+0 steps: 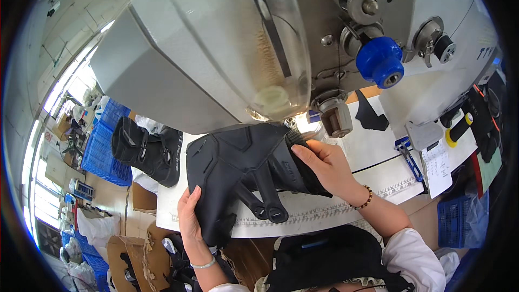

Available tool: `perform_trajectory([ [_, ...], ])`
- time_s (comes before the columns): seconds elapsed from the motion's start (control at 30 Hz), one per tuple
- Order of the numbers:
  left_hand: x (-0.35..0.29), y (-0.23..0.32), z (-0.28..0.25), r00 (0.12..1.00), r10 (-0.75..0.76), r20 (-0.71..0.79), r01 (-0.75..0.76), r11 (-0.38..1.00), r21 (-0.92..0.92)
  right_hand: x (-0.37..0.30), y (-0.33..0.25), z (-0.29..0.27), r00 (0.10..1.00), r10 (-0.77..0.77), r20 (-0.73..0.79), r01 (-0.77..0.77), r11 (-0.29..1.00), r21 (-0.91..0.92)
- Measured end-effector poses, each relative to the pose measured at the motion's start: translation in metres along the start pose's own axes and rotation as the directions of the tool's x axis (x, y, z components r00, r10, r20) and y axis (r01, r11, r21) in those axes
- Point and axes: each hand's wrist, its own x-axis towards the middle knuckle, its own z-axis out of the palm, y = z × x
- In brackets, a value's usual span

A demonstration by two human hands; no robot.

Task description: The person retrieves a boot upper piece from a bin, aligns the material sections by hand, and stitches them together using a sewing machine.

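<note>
A black boot upper (232,157) with two dangling straps lies on the white table, its far edge beneath the sewing machine head (216,48). My left hand (190,213) grips its near left edge, with some fingers hidden behind the material. At the other end my right hand (327,167) pinches the ribbed, padded collar, thumb on top and the other fingers partly out of sight. The machine's head hides the needle and the spot where it meets the upper. To the left stands a black boot (148,148), close to the table's edge.
A ruler strip (303,217) runs along the table's near edge. At the right are a blue-handled tool (409,159), a paper slip (436,168) and a black-and-yellow thread spool (459,130). A dark cut piece (370,113) lies behind. Blue crates (105,151) and cardboard boxes (130,254) stand left.
</note>
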Motion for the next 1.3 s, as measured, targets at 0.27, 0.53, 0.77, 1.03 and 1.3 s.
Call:
perform_trajectory([
  [0.27, -0.039, -0.022, 0.012, 0.999, -0.033, -0.036, 0.021, 0.950, -0.312, -0.002, -0.019, -0.010, 0.993, -0.102, -0.052, 0.072, 0.908, -0.412],
  [0.53, -0.074, -0.044, 0.027, 0.987, 0.082, -0.140, -0.125, 0.932, -0.341, 0.008, -0.012, -0.024, 0.981, -0.193, 0.033, 0.188, 0.884, -0.429],
  [0.77, -0.076, -0.043, 0.028, 0.983, 0.118, -0.138, -0.157, 0.936, -0.314, 0.007, -0.011, -0.022, 0.969, -0.247, 0.018, 0.238, 0.909, -0.342],
  [1.03, -0.093, -0.048, 0.035, 0.994, 0.039, -0.100, -0.077, 0.905, -0.419, 0.001, -0.019, -0.020, 0.920, -0.360, -0.158, 0.199, 0.772, -0.604],
  [1.3, -0.141, -0.058, 0.047, 1.000, -0.013, 0.015, 0.018, 0.924, -0.381, 0.031, -0.022, -0.052, 0.980, 0.052, 0.193, -0.015, 0.982, -0.186],
])
